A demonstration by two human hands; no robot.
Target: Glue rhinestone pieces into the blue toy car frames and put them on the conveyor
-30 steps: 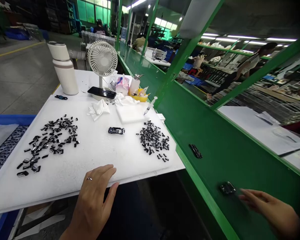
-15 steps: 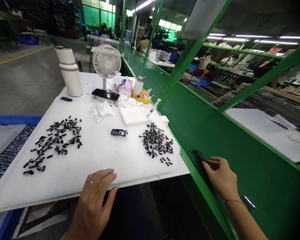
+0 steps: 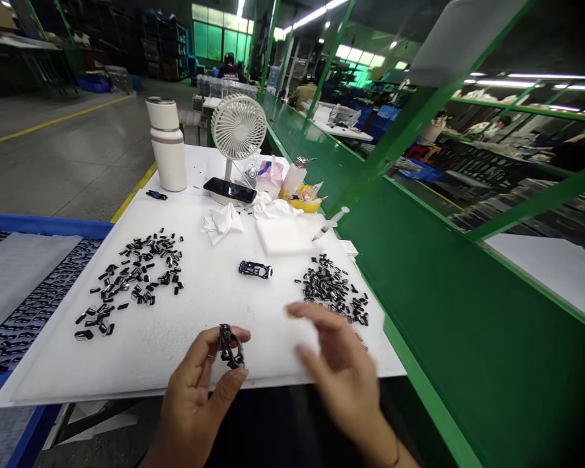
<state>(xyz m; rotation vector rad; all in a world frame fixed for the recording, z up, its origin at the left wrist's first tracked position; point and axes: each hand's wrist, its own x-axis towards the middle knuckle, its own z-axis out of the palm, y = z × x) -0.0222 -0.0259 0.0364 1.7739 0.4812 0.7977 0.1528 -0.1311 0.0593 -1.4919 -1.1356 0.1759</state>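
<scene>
Between the thumb and fingers of my left hand is a black toy car body, tilted upright over the table's front edge. My right hand, blurred by motion, hovers near the front right of the table with thumb and fingers apart and nothing between them. Beyond the hands, another black toy car body lies on the white table mat. Small black glossy parts form a loose pile behind my right hand, which hides some of them. A wider spread of similar dark parts lies at the left.
Along the back stand a white bottle, a fan, a phone and a yellow bowl. A syringe rests on a white foam block. The green conveyor borders the right; a blue tray stands left.
My right hand has come from the conveyor back over the table and opened. A car body is now in my left hand, which was empty. The view has shifted.
</scene>
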